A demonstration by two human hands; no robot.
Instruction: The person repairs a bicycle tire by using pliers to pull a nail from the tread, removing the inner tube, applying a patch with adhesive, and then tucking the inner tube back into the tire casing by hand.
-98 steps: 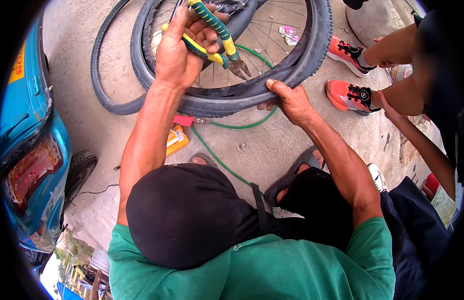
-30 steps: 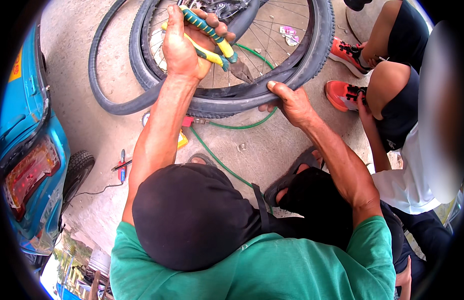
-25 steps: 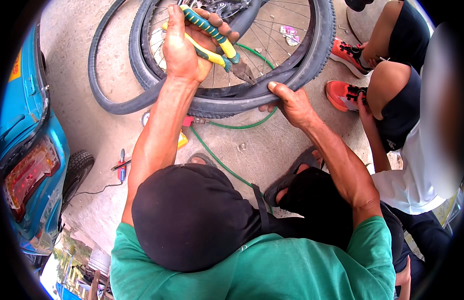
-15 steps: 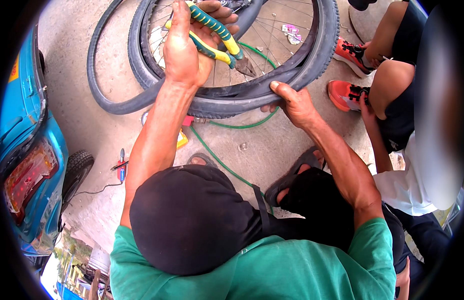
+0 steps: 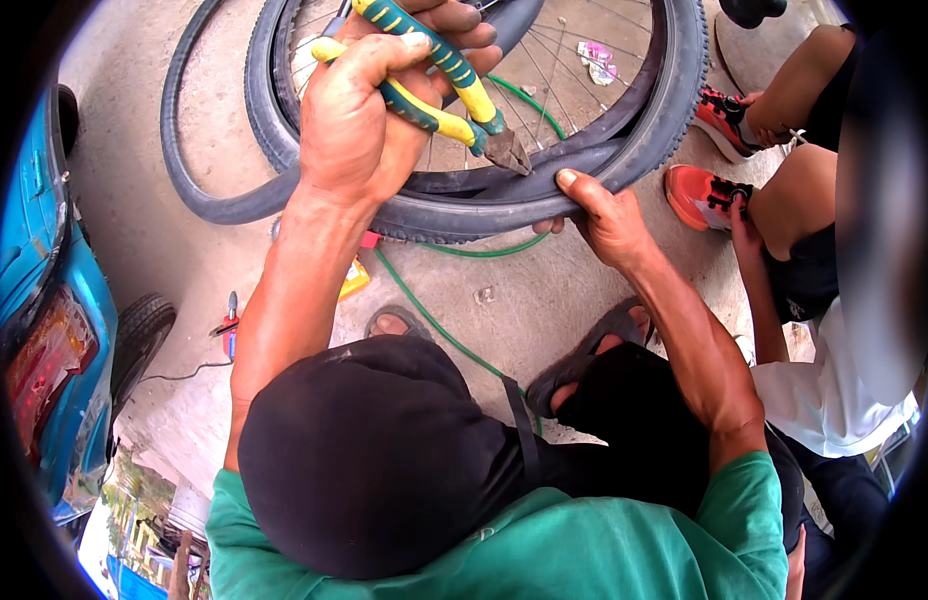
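Nearest us are a green cloth shirt (image 5: 554, 540) and a broad, rounded knee (image 5: 364, 460) in matt black fabric. Beyond the knees, the right hand (image 5: 606, 218) pinches the near side of the tyre (image 5: 474, 213), thumb flat on top and fingers curled beneath. We see the tyre straight ahead of the body, its near stretch running left to right as a shallow curve of dull grey rubber, smooth on the wall and knobbly at the tread. The left hand (image 5: 349, 135) reaches across it, fingers loosely bent round the pliers (image 5: 474, 98), whose ribbed yellow and dark-green handles stand apart in a V. Their long axis slants from upper left to lower right, so the blunt metal nose lies over the tyre's inner edge, just left of the right thumb; the right hand is thus nearer that spot. We cannot tell whether the nose touches rubber or bites anything. A thin, glossy green hose (image 5: 424, 292) loops on rough, gritty concrete below the tyre. Farther off, thin wire spokes (image 5: 544, 75) cross the wheel, a smooth grey tube (image 5: 171, 120) bends in a long loop at the left, and a co-worker's coral shoe (image 5: 706, 196) rests at the right.
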